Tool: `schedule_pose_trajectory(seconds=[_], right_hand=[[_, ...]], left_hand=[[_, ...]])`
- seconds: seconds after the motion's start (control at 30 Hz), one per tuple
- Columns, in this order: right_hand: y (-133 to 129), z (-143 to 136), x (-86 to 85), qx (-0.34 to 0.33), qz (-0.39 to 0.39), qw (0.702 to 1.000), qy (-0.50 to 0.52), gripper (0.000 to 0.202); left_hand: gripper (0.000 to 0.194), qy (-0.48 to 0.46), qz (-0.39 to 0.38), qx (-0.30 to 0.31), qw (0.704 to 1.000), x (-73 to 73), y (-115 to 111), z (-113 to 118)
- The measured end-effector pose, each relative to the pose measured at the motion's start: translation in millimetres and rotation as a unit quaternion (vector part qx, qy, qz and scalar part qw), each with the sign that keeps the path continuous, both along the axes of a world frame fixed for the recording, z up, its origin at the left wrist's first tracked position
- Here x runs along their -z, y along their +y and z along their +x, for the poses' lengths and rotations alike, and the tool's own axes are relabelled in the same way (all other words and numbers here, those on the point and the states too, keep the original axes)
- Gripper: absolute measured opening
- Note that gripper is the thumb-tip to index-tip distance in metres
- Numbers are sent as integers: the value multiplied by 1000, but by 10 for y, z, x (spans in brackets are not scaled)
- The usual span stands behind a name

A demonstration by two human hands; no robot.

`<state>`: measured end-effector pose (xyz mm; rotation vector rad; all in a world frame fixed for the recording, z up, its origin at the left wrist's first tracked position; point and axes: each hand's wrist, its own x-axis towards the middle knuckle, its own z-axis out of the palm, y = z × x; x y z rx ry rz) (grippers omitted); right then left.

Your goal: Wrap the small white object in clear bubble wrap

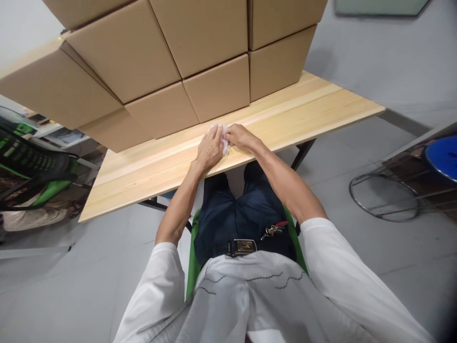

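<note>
A small white crumpled piece (225, 141), thin like tissue or plastic film, lies on the light wooden table (321, 107) near its front edge. My left hand (210, 146) rests over its left part, fingers together and pressing it to the tabletop. From the right, my right hand (243, 137) pinches the same piece with thumb and bent fingers. Both hands are almost touching. What lies under the left fingers is hidden.
Stacked cardboard boxes (217, 88) form a wall along the table's far side, close beyond my hands. I sit on a green chair (193, 257). A blue stool (442, 155) stands at right, and another green and black chair (35, 162) at left.
</note>
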<state>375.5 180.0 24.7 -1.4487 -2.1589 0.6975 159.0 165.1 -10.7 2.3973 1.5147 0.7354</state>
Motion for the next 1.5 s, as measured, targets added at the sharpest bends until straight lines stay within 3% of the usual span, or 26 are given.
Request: schedule_pose_trajectory(seconds=[0.4, 0.5, 0.67, 0.77, 0.87, 1.07, 1.3, 1.5], right_hand=[[6, -108, 28, 31, 33, 996, -78, 28], [-14, -45, 85, 13, 30, 999, -39, 29], [88, 44, 225, 90, 94, 988, 77, 47], [220, -26, 336, 8, 155, 983, 95, 58], [314, -142, 458, -100, 166, 978, 75, 71], [385, -179, 614, -137, 167, 976, 40, 82], [327, -232, 480, -113, 183, 975, -48, 69], [202, -389, 362, -95, 188, 969, -131, 59]], left_hand=[[81, -38, -38, -12, 998, 65, 107, -64], [83, -18, -40, -17, 999, 83, 98, -67], [82, 14, -38, -11, 999, 141, 145, -116], [83, -2, -26, 3, 1000, 167, 169, -157], [79, -10, -18, 11, 1000, 163, 139, -170], [72, -25, -32, -11, 999, 125, 27, -139], [54, -13, -42, -23, 999, 64, -75, -63], [44, -13, -29, -39, 999, 113, -99, -43]])
